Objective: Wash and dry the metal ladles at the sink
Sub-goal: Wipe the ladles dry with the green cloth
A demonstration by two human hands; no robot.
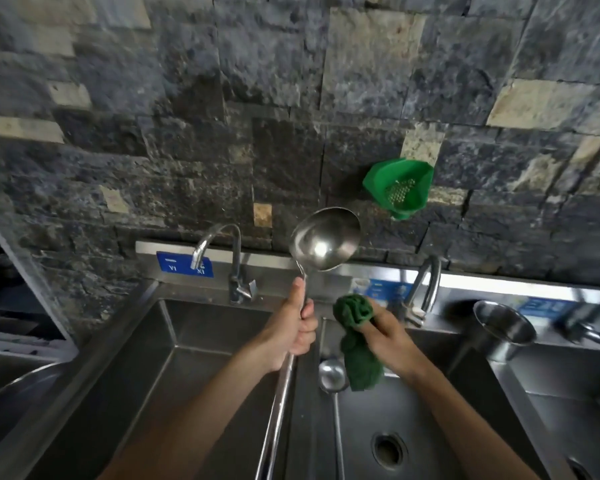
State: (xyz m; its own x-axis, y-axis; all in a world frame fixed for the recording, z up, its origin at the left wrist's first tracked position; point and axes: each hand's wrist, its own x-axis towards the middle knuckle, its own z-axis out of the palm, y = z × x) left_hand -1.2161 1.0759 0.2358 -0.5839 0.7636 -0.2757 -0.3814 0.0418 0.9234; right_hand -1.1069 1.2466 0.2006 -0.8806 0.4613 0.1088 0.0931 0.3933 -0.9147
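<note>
My left hand (297, 327) grips the long handle of a large metal ladle (324, 239), thumb up along the shaft, and holds it upright with the bowl raised in front of the stone wall and facing me. My right hand (383, 332) holds a bunched green cloth (355, 344) just to the right of the handle, apart from the ladle bowl. A second, smaller metal ladle (332, 374) lies in the middle sink basin (430, 431), its bowl against the left wall under the hanging cloth.
The left basin (174, 368) has a faucet (222, 258) behind it; another faucet (426, 289) stands behind the middle basin. A metal pot (503, 329) sits on the divider at right. A green plastic strainer (400, 187) hangs on the wall. The middle basin has a drain (388, 446).
</note>
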